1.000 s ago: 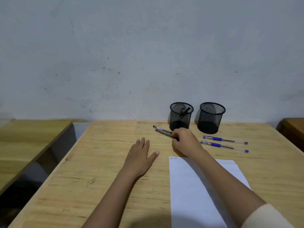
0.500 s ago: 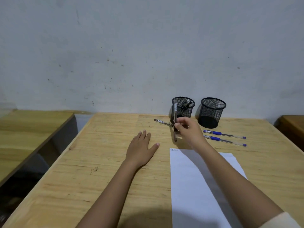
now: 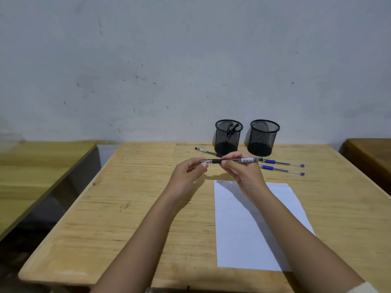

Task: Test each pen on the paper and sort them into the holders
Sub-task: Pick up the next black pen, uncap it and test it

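Note:
Above the table, both hands hold a black pen (image 3: 243,160) level. My right hand (image 3: 243,172) grips its barrel near the middle and my left hand (image 3: 188,174) pinches its capped left end. A white sheet of paper (image 3: 237,233) lies below my right forearm, with a small scribble at its top left corner. Two black mesh holders stand at the back: the left holder (image 3: 228,136) has a black pen inside, the right holder (image 3: 263,137) looks empty. Another black pen (image 3: 205,151) lies left of the holders. Two blue pens (image 3: 281,167) lie to the right.
The wooden table (image 3: 127,208) stands against a grey wall. A second wooden table (image 3: 31,166) stands to the left across a gap, and the corner of a darker one (image 3: 370,153) shows at the right.
My right hand lifted the black pen off the table and turned it level. My left hand rose from the table and took hold of the pen's left end.

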`<action>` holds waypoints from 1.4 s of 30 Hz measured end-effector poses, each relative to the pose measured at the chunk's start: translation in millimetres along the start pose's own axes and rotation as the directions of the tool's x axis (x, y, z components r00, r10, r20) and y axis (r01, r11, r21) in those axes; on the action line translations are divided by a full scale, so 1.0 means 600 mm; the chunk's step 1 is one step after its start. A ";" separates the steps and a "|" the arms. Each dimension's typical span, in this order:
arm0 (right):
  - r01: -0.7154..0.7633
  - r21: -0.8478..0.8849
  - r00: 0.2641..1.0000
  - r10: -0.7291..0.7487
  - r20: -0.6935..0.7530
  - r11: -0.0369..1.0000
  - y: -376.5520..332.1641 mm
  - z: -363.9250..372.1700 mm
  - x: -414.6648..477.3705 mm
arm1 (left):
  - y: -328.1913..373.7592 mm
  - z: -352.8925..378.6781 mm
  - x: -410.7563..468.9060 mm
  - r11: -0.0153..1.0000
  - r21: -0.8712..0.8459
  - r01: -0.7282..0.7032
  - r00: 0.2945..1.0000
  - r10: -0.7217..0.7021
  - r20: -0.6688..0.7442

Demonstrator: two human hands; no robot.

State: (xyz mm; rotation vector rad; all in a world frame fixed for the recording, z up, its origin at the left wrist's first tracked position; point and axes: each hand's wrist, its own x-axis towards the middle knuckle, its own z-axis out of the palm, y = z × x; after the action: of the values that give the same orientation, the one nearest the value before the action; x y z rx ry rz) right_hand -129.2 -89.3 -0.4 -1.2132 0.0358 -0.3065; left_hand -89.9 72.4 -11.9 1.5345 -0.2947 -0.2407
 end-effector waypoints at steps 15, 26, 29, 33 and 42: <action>0.064 -0.119 0.993 -0.051 0.110 0.991 -0.025 0.010 -0.026 | 0.045 0.000 -0.025 0.980 -0.163 -0.111 0.994 0.112 0.000; 0.042 -0.165 0.991 -0.020 0.134 0.985 -0.031 0.013 -0.024 | 0.066 -0.009 -0.038 0.971 -0.231 -0.055 0.998 0.052 -0.018; 0.050 -0.182 0.991 -0.026 0.133 0.982 -0.028 0.013 -0.023 | 0.062 -0.012 -0.039 0.972 -0.231 -0.030 0.999 0.022 -0.038; 0.055 -0.244 0.991 -0.024 0.131 0.968 -0.021 0.016 -0.026 | 0.054 -0.014 -0.041 0.973 -0.232 0.009 0.999 -0.021 -0.048; 0.021 -0.274 0.999 -0.009 0.043 0.961 -0.031 0.004 -0.005 | 0.071 -0.024 -0.034 0.993 -0.115 -0.029 0.994 0.016 -0.113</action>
State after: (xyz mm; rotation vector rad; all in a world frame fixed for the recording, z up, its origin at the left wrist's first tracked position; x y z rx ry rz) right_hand -135.4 -92.3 17.5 -1.4963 0.0337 -0.2957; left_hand -105.6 94.1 29.7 1.4226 -0.2063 -0.1508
